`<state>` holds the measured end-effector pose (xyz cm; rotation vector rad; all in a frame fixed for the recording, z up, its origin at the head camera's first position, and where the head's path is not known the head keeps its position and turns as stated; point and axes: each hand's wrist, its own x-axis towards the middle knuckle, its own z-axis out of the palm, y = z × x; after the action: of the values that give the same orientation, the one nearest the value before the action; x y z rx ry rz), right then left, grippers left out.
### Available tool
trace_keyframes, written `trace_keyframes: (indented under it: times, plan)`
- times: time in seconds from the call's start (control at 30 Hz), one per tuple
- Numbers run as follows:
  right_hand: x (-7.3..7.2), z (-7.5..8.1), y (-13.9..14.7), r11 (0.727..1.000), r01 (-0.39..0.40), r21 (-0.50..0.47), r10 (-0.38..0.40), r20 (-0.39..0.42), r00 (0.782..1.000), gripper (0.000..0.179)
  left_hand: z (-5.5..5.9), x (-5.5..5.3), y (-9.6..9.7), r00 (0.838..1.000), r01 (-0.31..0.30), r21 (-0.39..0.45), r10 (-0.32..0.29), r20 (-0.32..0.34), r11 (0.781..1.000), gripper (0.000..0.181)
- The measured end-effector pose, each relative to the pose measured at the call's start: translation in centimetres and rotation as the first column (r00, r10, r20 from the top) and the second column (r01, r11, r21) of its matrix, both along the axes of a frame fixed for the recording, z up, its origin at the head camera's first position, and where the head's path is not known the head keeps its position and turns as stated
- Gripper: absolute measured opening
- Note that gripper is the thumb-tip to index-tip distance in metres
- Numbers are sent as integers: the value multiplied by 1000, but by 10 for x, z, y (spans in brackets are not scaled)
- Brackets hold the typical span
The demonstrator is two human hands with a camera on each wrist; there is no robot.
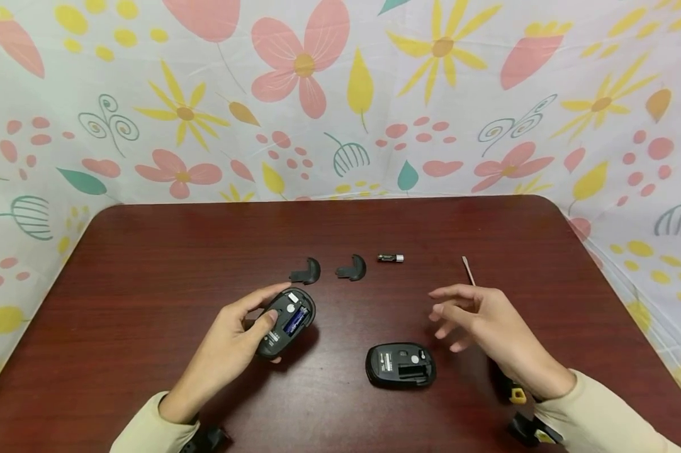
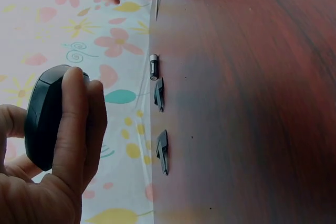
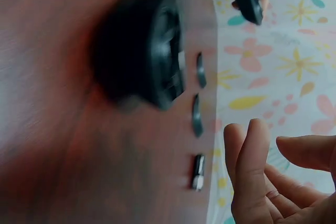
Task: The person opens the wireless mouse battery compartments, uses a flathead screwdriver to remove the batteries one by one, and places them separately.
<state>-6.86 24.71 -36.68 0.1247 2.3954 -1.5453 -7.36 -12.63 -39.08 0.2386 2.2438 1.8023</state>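
The left hand [image 1: 216, 352] gripped a wireless computer mouse [image 1: 282, 314] above the dark wood table [image 1: 165, 277], underside up, the thumb laid across that face. A blue battery [image 1: 296, 319] sat in its uncovered compartment. Farther back on the tabletop, in a row, lay one black battery cover [image 1: 309, 269], a second battery cover [image 1: 354, 268] and a loose black-and-silver cell [image 1: 390, 258]. Nearer the person, a second mouse [image 1: 397, 365] rested upside down, its slot [image 1: 413, 372] apparently bare. The right hand [image 1: 484, 324] hung just to the right of it, fingers parted and loosely bent, with nothing in them. A slim metal rod [image 1: 468, 270], perhaps a screwdriver's shaft, showed past its knuckles, and a black-and-yellow object [image 1: 517, 394] was partly hidden by the wrist.

The step in hand looked like swapping or checking batteries; whether the blue one was being fitted or taken out could not be told. The next move probably called for the free fingers to reach that compartment while the left hand held the shell steady.

Only the head view showed the blue battery. The left wrist view gave instead the held mouse's smooth flank and the fingers along it. The right wrist view made plain the gap between right thumb and fingertips.
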Motion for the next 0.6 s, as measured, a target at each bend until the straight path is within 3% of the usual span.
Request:
trace_keyframes:
  times: [0.37, 0.6]
  plan:
    - [26, -11, 40, 981, 71, 178, -63, -46, 997, 44, 0, 0, -1, 1000, 18, 2, -18, 3, 1000, 46]
    - [35, -18, 56, 935, 97, 340, -63, -110, 992, 42, -1, 0, 0, 1000, 14, 7, -14, 22, 1000, 46]
